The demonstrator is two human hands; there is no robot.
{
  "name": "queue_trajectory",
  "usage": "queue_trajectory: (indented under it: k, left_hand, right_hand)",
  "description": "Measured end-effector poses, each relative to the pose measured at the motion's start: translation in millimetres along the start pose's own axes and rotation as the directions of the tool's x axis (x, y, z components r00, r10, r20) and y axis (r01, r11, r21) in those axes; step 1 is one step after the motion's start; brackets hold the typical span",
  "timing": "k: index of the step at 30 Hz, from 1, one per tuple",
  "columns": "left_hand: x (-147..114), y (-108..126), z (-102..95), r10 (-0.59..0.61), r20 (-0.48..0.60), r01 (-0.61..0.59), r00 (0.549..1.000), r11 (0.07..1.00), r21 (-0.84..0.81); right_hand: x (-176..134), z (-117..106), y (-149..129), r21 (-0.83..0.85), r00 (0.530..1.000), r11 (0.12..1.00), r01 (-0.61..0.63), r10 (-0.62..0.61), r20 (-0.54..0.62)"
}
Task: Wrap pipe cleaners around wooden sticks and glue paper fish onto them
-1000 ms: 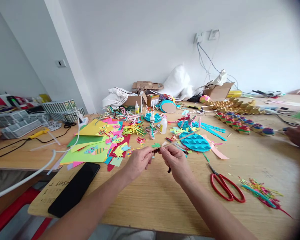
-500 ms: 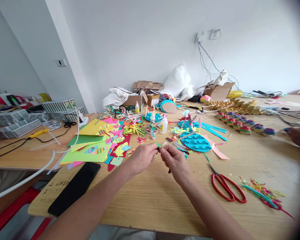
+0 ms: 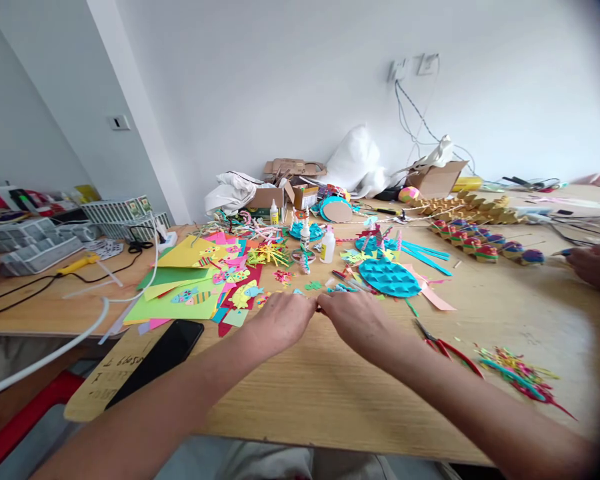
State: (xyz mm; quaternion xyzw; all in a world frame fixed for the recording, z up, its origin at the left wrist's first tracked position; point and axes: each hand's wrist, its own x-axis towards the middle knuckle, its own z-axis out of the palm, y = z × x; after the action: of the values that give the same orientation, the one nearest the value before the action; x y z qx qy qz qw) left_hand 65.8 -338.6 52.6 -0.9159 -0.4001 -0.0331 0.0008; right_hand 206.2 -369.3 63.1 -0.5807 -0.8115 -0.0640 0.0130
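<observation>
Two bare hands meet near the centre of the frame, knuckles up, above the wooden worktop [image 3: 300, 407]. Between them shows a small dark piece [image 3: 320, 309], mostly hidden by the fingers. The left hand [image 3: 286, 319] is curled into a narrow grip at that piece's left side; the right hand [image 3: 355, 316] is bent the same way at its right, so the two nearly touch. How the fingertips lie underneath cannot be told.

Just beyond the knuckles lies a small green cutout [image 3: 313, 285], with a blue bumpy oval [image 3: 390, 278] to its right. A white bottle [image 3: 328, 247] stands upright farther up. Left of centre, coloured paper sheets [image 3: 173, 307] overlap, several bearing patterned fish shapes. A black phone [image 3: 163, 360] lies at the lower left, its near end beside the left forearm.

At the lower right, red-handled scissors [image 3: 444, 347] are partly covered by the right forearm, and a heap of bright scraps [image 3: 523, 377] lies beyond them. Painted carton strips [image 3: 485, 252] run across the right side, close to another person's hand [image 3: 595, 267] at the frame's edge. Cardboard boxes [image 3: 267, 198] and a bulging white bag [image 3: 355, 157] sit against the wall at upper centre.
</observation>
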Motion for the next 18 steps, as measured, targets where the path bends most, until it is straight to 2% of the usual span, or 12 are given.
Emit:
queue_trajectory:
  k: [2,3,4,6,7,9,11,12,14,15,16,18]
  left_hand:
    - [-5,-3,-11.6,0.082,0.074,-0.079,0.994,0.996,-0.037]
    - [-8,-5,-17.9,0.141,0.106,-0.131,0.984,0.987,-0.09]
    - [-10,-8,-23.7,0.206,0.116,-0.186,0.972,0.968,-0.167]
    - [-16,-12,-31.7,0.333,0.069,-0.286,0.94,0.884,-0.37]
    - [-18,-14,-32.6,0.361,0.024,-0.308,0.932,0.826,-0.473]
    - [-21,-16,-27.9,0.315,-0.06,-0.276,0.947,0.706,-0.653]
    - [-20,-16,-16.9,0.165,-0.101,-0.181,0.981,0.599,-0.78]
    - [-19,-16,-10.7,0.088,-0.106,-0.137,0.99,0.563,-0.815]
    - [-14,-16,-0.2,-0.04,-0.112,-0.071,0.993,0.55,-0.832]
    - [-11,-16,3.4,-0.086,-0.115,-0.046,0.99,0.567,-0.822]
    - [-9,-17,5.6,-0.12,-0.118,-0.024,0.986,0.595,-0.803]
    - [-4,-17,7.1,-0.168,-0.113,0.029,0.979,0.669,-0.742]
  right_hand:
    - [0,-18,11,0.094,0.986,0.988,0.125,-0.134,0.095]
    - [0,-25,18,0.207,0.969,0.964,0.169,-0.201,0.144]
    - [0,-30,25,0.376,0.944,0.904,0.205,-0.284,0.168]
    - [-1,-33,36,0.691,0.9,0.696,0.198,-0.408,0.152]
    - [-1,-30,39,0.805,0.894,0.57,0.166,-0.431,0.121]
    - [-1,-18,39,0.933,0.921,0.349,0.086,-0.386,0.06]
    - [-1,-1,30,0.985,0.975,0.17,0.027,-0.224,0.012]
    - [0,7,24,0.992,0.991,0.123,0.033,-0.133,-0.016]
    - [1,22,11,0.993,0.999,0.114,0.03,0.034,-0.034]
    - [2,28,5,0.985,0.993,0.167,0.04,0.106,-0.058]
    - [3,31,0,0.966,0.981,0.253,0.047,0.17,-0.092]
    - [4,35,-6,0.871,0.953,0.489,0.046,0.24,-0.186]
